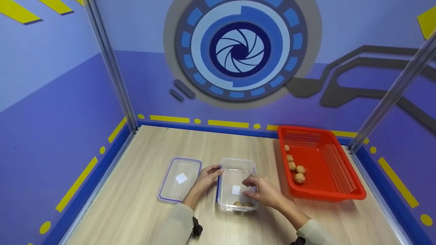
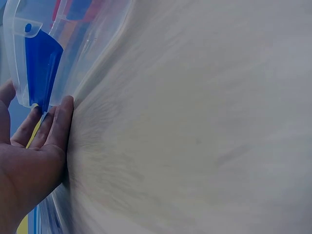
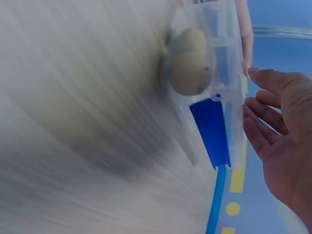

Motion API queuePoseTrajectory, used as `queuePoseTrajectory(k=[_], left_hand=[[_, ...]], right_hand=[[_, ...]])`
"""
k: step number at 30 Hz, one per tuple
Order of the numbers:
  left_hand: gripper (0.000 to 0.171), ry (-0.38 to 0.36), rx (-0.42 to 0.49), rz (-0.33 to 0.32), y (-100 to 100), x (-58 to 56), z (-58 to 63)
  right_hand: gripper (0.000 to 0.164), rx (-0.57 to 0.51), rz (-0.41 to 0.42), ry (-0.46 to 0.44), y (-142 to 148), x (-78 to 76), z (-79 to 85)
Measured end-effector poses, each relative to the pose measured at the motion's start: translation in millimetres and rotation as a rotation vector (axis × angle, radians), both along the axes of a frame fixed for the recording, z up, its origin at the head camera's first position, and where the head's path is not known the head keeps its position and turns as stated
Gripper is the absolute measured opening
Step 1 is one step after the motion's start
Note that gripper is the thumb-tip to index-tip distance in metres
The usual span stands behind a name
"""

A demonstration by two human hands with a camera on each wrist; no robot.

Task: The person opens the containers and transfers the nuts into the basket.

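Observation:
A clear plastic container (image 1: 237, 177) with blue side latches stands open-topped on the table, a few walnuts (image 1: 243, 204) gathered at its near end. My left hand (image 1: 208, 177) holds its left side, thumb at the rim and fingertips against the outside by the blue latch (image 2: 43, 68). Over the container's right rim is my right hand (image 1: 264, 192), fingers loosely bent and apart from the thumb, with nothing between them. Through the wall, the right wrist view shows pale round walnuts (image 3: 189, 73) close to that hand.
Left of the container lies a clear lid (image 1: 173, 185) with a purple edge and a white square sticker. A red basket (image 1: 327, 170) stands at the right, several walnuts (image 1: 299, 178) along its left side. Printed panels (image 1: 143, 78) enclose the wooden table (image 1: 136, 177).

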State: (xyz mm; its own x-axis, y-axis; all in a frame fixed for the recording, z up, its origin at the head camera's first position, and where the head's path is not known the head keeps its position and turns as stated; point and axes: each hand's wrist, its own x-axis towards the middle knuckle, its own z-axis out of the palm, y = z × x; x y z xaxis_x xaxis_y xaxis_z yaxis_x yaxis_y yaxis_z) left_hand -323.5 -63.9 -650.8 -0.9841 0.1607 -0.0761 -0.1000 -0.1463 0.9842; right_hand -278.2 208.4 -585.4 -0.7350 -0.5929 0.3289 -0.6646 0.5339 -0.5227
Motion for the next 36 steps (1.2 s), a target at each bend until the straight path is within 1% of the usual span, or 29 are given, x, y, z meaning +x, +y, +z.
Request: queuePoseTrajectory(k=[4, 9, 14, 17, 22, 27, 33, 36], left_hand=[[0.048, -0.002, 0.004, 0.003, 0, -0.2, 0.3], [0.046, -0.013, 0.006, 0.014, 1, 0.4, -0.1], [0.047, -0.01, 0.011, 0.011, 2, 2.3, 1.6], [0.047, -0.006, 0.008, 0.008, 3, 3.0, 3.0], [0.05, -0.005, -0.004, -0.001, 3, 2.4, 2.9], [0.05, -0.008, 0.006, -0.001, 3, 1.6, 2.4], [0.051, -0.006, 0.011, -0.011, 2, 0.6, 2.1], [0.05, -0.012, 0.01, -0.004, 1, 0.0, 0.7]], right_hand=[[0.024, 0.013, 0.037, -0.003, -4, 0.9, -5.2], [0.029, 0.068, 0.082, -0.011, -8, 3.0, -5.8], [0.034, 0.105, 0.112, -0.097, -12, 3.2, -5.6], [0.032, 0.129, 0.141, -0.125, -14, 2.6, -6.1], [0.027, 0.168, 0.179, -0.106, -17, 2.3, -6.2], [0.024, 0.207, 0.201, -0.078, -18, 1.5, -4.3], [0.024, 0.247, 0.23, -0.025, -20, -0.5, -5.0], [0.023, 0.269, 0.244, -0.01, -21, -1.6, -5.1]])
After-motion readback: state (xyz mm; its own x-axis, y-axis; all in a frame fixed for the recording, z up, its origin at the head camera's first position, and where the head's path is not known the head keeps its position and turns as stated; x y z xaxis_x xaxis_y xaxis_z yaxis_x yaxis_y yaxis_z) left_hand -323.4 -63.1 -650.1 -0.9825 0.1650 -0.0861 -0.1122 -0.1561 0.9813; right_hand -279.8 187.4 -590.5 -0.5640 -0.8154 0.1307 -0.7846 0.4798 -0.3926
